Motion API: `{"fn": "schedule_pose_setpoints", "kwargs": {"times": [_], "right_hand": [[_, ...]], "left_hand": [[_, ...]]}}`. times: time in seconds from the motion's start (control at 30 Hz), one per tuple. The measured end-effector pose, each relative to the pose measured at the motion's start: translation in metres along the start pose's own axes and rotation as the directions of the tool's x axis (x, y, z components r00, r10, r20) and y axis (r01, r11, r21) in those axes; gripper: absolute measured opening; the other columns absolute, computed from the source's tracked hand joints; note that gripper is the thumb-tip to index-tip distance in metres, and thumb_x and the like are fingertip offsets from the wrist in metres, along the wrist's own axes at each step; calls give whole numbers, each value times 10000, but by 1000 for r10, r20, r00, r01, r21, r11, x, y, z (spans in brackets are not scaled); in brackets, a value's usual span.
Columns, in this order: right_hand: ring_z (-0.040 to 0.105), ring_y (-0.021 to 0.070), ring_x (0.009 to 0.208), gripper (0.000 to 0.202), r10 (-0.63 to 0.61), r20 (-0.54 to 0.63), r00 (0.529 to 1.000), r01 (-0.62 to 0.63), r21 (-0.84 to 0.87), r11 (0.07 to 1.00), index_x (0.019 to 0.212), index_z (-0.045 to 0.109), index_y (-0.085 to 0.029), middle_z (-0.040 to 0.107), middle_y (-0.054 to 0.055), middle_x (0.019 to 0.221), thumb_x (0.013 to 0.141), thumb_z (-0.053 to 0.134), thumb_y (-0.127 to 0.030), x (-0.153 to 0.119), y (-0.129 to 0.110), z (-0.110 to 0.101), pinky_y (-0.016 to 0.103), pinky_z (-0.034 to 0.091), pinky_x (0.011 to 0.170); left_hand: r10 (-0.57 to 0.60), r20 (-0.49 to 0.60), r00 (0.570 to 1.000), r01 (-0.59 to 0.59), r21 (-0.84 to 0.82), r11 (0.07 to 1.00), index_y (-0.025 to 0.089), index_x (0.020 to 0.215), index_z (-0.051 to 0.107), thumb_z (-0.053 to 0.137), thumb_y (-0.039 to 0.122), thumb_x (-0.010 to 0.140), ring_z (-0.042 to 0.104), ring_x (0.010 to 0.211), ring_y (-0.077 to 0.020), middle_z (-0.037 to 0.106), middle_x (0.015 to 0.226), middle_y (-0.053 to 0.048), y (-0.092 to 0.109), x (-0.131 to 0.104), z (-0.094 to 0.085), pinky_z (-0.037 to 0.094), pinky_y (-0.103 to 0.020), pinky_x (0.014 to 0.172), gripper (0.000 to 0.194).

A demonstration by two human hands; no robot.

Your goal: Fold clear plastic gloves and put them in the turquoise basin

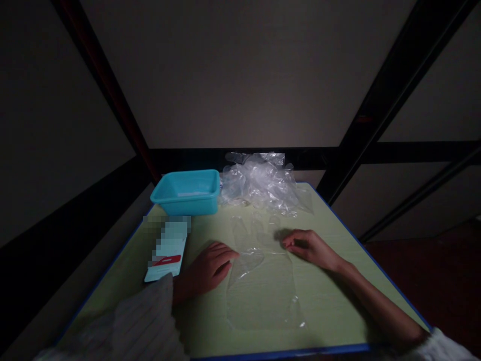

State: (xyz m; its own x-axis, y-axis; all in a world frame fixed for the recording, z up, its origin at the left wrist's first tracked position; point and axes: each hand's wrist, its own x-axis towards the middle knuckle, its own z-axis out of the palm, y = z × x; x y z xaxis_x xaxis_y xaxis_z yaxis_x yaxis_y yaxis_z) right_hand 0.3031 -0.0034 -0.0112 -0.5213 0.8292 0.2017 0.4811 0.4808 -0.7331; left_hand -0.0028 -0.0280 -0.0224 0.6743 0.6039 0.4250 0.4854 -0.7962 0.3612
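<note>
Left hand (210,265), loosely spread, seems touching the clear glove (261,293), flat at bench (330,306) centre; right hand (311,248), half-curled at its two o'clock, holding unclear. Smoothing seems the present step; next move needs light touch.

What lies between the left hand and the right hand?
The head view shows a clear plastic glove on the table between the left hand and right hand.

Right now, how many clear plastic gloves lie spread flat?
1: clear plastic glove between the left hand and right hand. The crumpled clear plastic heap behind may hide more.
</note>
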Motion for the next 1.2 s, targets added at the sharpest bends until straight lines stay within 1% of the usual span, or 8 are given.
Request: {"fn": "schedule_pose_setpoints", "kwargs": {"times": [0.13,0.27,0.37,0.47,0.67,0.87,1.03,1.2], "right_hand": [[564,150,610,370,70,-35,997,-66,98,993,792,638,-161,599,34,687,762,600,-527,3,11,8,280,468,554],[529,137,587,387,37,-1,999,-37,84,996,730,621,-163,567,20,655,769,586,-547,7,9,11,261,430,524],[522,139,592,377,-7,13,1000,7,38,999,726,619,-159,558,24,657,797,565,-526,7,6,11,262,420,525],[537,144,614,350,-21,34,999,20,25,999,765,630,-154,575,34,684,810,567,-495,7,6,9,269,437,547],[575,145,671,261,12,118,993,-20,67,998,847,642,-149,632,52,761,827,567,-398,5,5,-1,282,484,611],[575,149,688,172,39,142,989,-49,64,997,880,642,-161,653,49,788,816,561,-299,2,5,-5,293,487,617],[575,151,691,172,33,131,991,-44,82,996,881,637,-150,649,54,791,804,569,-288,3,6,-3,293,487,625],[573,154,690,208,21,133,991,-31,75,997,883,633,-142,641,57,783,820,562,-328,3,4,-3,295,485,624]], "left_hand": [[-9,20,1000,10,-21,1000,180,1011,613,403,114,849,599,853,-191,675,905,-64,0,1,1,454,-346,807,274],[-8,33,999,9,-38,999,165,1012,610,404,116,854,597,873,-196,674,933,-76,0,2,1,455,-350,810,264],[-9,47,999,11,-41,999,160,1004,610,412,125,859,592,885,-201,672,943,-80,0,2,1,454,-357,817,249],[-7,57,998,9,-39,999,168,994,612,411,133,863,590,880,-201,672,940,-74,-1,3,1,452,-366,820,242],[-5,63,998,8,-51,999,179,986,619,420,130,858,585,884,-195,673,945,-66,-1,3,1,447,-365,828,241],[7,57,998,-4,-52,999,167,966,617,429,124,850,589,877,-198,676,944,-72,-1,3,1,454,-369,816,225],[18,56,998,-15,-57,998,160,964,618,435,121,851,590,875,-201,675,941,-76,-1,3,1,459,-366,801,219],[21,45,999,-18,-59,998,172,959,617,439,111,846,593,878,-193,678,936,-64,-2,3,2,453,-356,814,220]]}}
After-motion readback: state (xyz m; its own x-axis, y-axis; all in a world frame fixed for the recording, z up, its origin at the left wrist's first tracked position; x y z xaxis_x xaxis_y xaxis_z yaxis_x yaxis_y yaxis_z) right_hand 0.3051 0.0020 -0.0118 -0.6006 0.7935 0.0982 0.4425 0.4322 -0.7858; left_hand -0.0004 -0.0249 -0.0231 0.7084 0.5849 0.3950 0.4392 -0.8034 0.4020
